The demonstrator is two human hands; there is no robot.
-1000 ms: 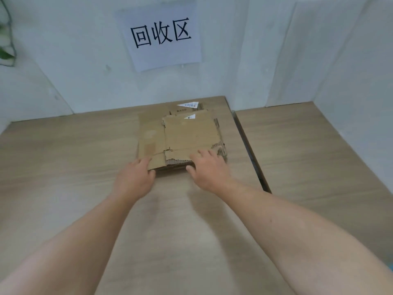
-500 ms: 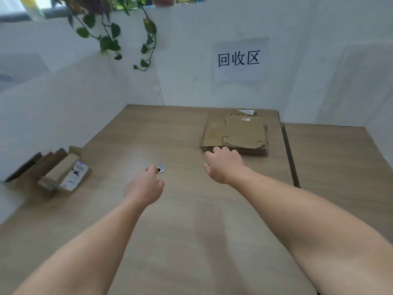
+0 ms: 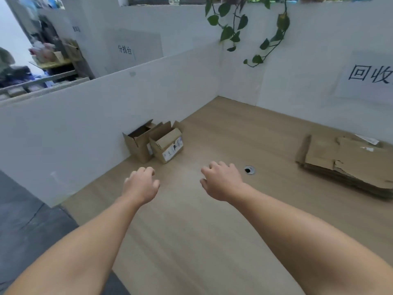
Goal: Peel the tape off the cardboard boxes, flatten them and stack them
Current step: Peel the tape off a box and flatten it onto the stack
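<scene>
Surface: a light wooden table (image 3: 223, 220), with a small round metal hole (image 3: 249, 170) near the right hand.
Room: white partition walls (image 3: 106, 116) on two sides; a green hanging plant (image 3: 236, 28) above the corner; a paper sign (image 3: 370, 76) with black characters at right.
Boxes: two small open cardboard boxes (image 3: 158, 143) stand touching each other against the left wall, flaps up; one carries a white label.
Stack: flattened cardboard (image 3: 348, 165) lies at the right, edges torn.
Left hand (image 3: 141, 185): empty, fingers loosely curled, above the table.
Right hand (image 3: 222, 182): empty, fingers loosely curled, well apart from the stack.
</scene>
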